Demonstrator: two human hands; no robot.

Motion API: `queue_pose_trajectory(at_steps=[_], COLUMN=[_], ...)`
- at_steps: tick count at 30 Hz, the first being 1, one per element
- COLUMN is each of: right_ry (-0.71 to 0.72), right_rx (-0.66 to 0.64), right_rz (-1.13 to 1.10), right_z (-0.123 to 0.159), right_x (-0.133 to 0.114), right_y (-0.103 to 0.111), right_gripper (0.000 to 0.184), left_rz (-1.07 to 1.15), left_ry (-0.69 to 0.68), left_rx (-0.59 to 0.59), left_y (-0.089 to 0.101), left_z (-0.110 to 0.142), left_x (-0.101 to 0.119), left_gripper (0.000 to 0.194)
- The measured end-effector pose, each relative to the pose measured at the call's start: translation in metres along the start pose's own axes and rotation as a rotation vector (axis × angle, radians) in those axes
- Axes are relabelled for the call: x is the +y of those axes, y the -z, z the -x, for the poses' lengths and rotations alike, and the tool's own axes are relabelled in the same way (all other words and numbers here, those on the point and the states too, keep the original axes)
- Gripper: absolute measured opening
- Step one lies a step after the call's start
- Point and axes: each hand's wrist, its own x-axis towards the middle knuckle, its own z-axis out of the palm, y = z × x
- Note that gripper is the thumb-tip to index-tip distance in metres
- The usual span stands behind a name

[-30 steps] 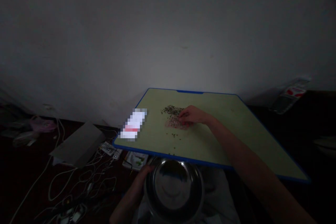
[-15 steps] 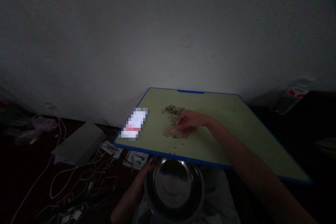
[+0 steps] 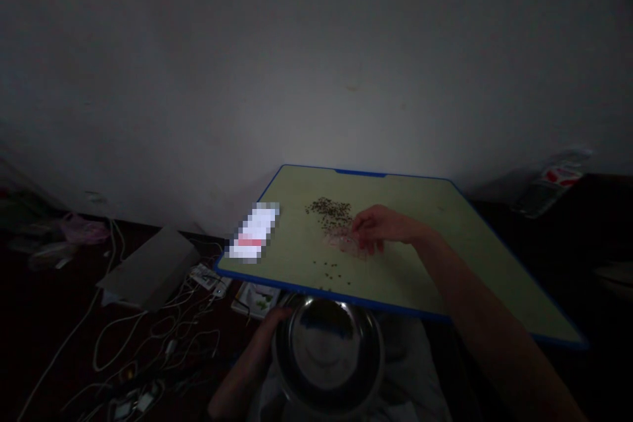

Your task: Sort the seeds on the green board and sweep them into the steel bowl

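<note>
My right hand point(image 3: 376, 227) is closed on a clear protractor point(image 3: 339, 241) with reddish markings, just over the pale board with a blue rim point(image 3: 405, 310). Left of its fingers lies a spread of small dark grains point(image 3: 327, 210), too small to name. A few loose grains point(image 3: 332, 270) are scattered nearer the board's front edge. Below that edge, my left hand point(image 3: 277, 323) grips the left rim of a shiny metal bowl point(image 3: 324, 349). The bowl's far rim is partly under the board's edge.
A lit phone point(image 3: 253, 232), its screen blurred out, lies on the board's left side. A grey box point(image 3: 151, 267) and tangled white cables point(image 3: 168, 336) are on the floor at left. A wall point(image 3: 316, 59) stands behind the board. At far right is a red-and-white package point(image 3: 561, 177).
My right hand has moved right with the protractor, which is now turned and shifted. More loose grains show near the front edge. The left hand and bowl stay put.
</note>
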Motion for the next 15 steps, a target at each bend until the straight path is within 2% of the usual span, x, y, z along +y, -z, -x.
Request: queue_pose_trajectory(at_steps=[3, 6, 8, 10, 15], right_ry=[-0.011, -0.088, -0.144, -0.122, -0.113], right_rx=[0.242, 0.443, 0.522, 0.588, 0.67], right_rz=[0.02, 0.028, 0.059, 0.092, 0.148], right_z=[0.036, 0.07, 0.087, 0.096, 0.101], right_x=[0.013, 0.029, 0.038, 0.043, 0.042], right_y=[-0.013, -0.033, -0.048, -0.062, -0.087], right_gripper=[0.025, 0.026, 0.027, 0.027, 0.029], left_rz=[0.023, 0.078, 0.097, 0.077, -0.048], left_ry=[0.023, 0.09, 0.116, 0.056, -0.046], left_rx=[0.042, 0.038, 0.041, 0.036, 0.026], left_y=[0.001, -0.006, -0.011, -0.013, -0.005], left_z=[-0.003, 0.0, 0.003, 0.005, 0.006], left_x=[-0.002, 0.002, 0.007, 0.012, 0.014], left_gripper=[0.018, 0.02, 0.02, 0.021, 0.019])
